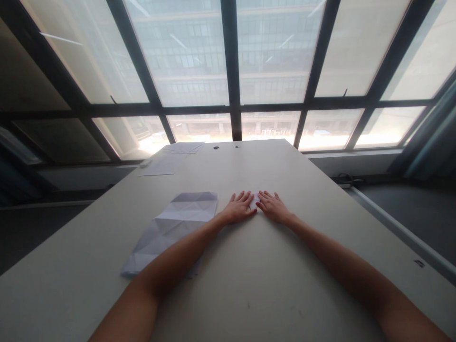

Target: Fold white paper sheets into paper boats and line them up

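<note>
A small piece of white paper [254, 201] lies on the white table, mostly covered by my two hands. My left hand [239, 207] rests flat on its left side, fingers stretched out and a little apart. From the right, my right hand [272, 206] presses down on the paper with its fingers spread. The two hands almost meet over it, and only a narrow strip of paper shows between them. Left of my left hand, partly under my forearm, lies a large creased sheet of paper [180, 209] marked with triangular fold lines.
More white sheets [158, 165] and a stack of papers [184, 147] lie at the far left of the table [249, 285]. A dark round hole [216, 147] is near its far edge. Tall windows stand behind it. Cables [351, 179] lie beyond the right edge.
</note>
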{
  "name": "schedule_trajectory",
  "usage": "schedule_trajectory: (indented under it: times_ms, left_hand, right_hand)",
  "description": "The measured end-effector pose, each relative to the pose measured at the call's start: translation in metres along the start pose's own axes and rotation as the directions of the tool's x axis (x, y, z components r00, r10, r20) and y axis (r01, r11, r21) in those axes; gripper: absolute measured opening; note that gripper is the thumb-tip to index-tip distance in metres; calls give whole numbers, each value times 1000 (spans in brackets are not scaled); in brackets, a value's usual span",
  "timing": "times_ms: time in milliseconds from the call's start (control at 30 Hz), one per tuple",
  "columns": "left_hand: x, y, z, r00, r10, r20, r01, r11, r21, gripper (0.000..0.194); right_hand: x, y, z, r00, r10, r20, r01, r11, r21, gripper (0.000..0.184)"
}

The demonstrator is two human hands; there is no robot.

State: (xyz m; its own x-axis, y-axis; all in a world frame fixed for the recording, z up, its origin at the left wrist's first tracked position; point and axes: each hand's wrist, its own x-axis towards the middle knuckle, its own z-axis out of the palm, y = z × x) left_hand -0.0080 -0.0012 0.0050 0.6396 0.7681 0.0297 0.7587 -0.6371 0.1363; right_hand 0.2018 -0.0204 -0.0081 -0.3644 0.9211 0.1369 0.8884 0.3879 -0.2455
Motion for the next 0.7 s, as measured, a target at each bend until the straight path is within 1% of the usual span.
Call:
schedule_trajectory:
  times_ms: [300,533,667,700]
  left_hand:
    - [-1,1,-3,1000,3,30,-3,1000,7,76]
    - [-1,0,-3,999,10,45,-11,1000,26,75]
    - [-2,1,-6,997,9,74,-11,999,31,76]
    - [-2,1,-7,997,10,80,-12,1000,29,76]
  right_hand:
    - [5,10,-3,996,88,-15,-89,996,-13,60]
    - [7,19,1,988,155,-13,-156,988,-19,60]
    - [7,19,4,975,214,-60,-214,977,-3,63]
    - [6,19,3,974,212,-78,-212,977,13,63]
